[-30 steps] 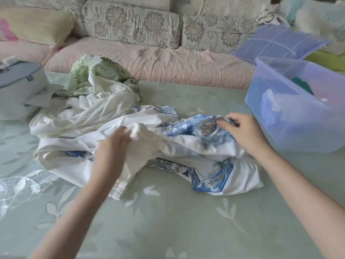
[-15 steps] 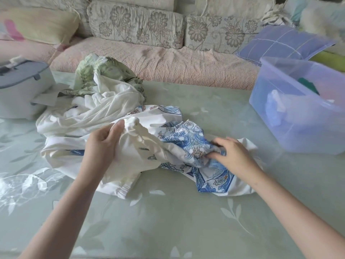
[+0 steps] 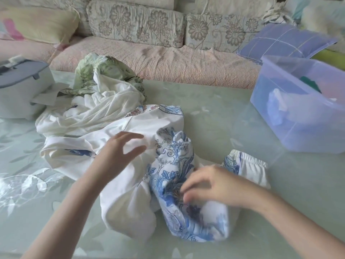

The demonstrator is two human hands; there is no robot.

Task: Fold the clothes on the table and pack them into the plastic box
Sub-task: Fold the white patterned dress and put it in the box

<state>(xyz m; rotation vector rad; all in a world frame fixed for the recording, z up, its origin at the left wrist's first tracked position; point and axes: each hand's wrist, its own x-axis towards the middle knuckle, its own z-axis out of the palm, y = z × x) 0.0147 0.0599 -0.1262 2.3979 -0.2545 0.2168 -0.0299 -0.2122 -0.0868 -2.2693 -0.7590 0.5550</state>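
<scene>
Within 1 s the left hand [image 3: 121,152] released the white bunch and spread open over the blue-printed garment [image 3: 175,161]. The right hand [image 3: 220,186], pinching it, dragged it nearer on the surface [image 3: 214,118]. It seemed only straightened, not yet folded.
</scene>
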